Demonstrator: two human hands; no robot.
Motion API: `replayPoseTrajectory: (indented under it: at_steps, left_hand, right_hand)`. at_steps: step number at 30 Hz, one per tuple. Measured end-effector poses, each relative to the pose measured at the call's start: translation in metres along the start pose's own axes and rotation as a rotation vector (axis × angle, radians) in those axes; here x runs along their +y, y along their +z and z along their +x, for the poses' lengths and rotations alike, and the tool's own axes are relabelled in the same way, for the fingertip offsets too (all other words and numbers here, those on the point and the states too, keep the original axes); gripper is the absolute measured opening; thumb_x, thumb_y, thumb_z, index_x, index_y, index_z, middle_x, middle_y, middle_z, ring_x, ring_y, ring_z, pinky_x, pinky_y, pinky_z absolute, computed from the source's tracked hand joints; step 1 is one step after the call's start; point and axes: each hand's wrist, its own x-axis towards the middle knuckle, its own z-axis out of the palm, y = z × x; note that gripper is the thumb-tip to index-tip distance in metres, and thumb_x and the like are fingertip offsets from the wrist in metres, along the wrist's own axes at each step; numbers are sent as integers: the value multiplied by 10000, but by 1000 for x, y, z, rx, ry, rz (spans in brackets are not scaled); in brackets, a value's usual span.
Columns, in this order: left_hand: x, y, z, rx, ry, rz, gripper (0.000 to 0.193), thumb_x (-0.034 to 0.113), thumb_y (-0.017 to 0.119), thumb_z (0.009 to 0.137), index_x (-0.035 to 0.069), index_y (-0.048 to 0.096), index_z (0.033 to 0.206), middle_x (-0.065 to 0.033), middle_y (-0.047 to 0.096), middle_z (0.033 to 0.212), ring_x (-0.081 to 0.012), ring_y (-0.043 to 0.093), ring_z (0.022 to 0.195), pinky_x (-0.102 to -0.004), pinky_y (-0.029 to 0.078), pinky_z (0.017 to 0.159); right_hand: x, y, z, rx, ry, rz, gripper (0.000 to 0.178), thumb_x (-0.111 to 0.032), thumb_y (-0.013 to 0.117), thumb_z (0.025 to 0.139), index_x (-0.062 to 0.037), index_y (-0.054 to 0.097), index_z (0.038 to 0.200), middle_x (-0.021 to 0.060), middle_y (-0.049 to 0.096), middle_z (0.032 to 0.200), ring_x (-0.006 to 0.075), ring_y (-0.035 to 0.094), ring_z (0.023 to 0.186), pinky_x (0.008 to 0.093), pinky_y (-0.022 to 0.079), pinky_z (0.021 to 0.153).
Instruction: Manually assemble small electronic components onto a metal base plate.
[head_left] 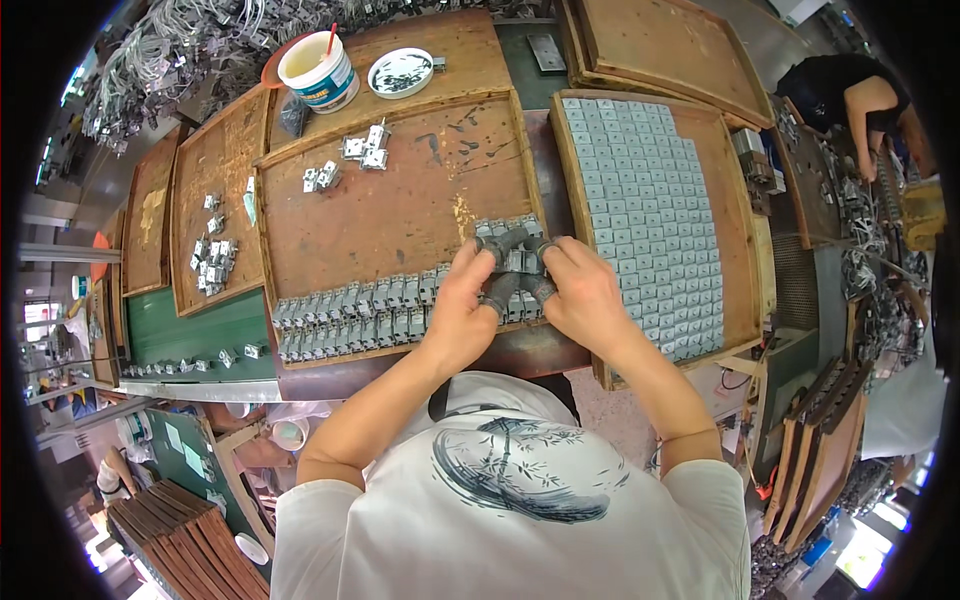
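Both my hands meet at the right end of a shallow wooden tray (390,215), their fingertips in dark grey finger covers. Between them a short row of small silver metal parts (517,262) is gripped, with my left hand (463,300) closed on its left side and my right hand (582,290) closed on its right. More metal parts stand just beyond the fingertips, at the tray's right wall. To the left, two long rows of similar metal parts (365,312) line the near edge. My fingers hide part of the gripped row's underside.
On the right stands a wooden tray packed with grey metal blocks (645,200). Loose metal parts (368,148) lie at the near tray's far side. Behind are a white bucket (318,75) and a white dish (400,73). Left is a green surface (195,330). Another person (860,105) works far right.
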Motion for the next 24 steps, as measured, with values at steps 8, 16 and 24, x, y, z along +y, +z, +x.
replayPoseTrajectory:
  at_steps: [8,16,24]
  left_hand:
    - [-16,2,7,91,230,470,503,-25,684,590,-54,516,1064,-235,469,1101,-462,469,998,-481,422,915]
    - [-17,4,12,20,464,377,528,66,733,588,-52,563,1073,-284,549,1103,-493,519,1046,-497,429,955]
    - [-29,-9,34,-29,313,475,446,29,702,628,2,596,1060,-218,524,1064,-420,544,951,-441,480,865]
  right_hand:
    - [-11,-8,5,-140,322,321,264,-87,719,774,11,594,985,129,623,913,257,623,774,363,508,692]
    - [14,7,-1,-263,388,718,450,-322,763,759,42,599,967,183,630,874,294,604,767,364,488,711]
    - [55,-13,7,-347,415,444,336,-270,690,846,24,632,999,102,657,842,161,622,774,322,497,687]
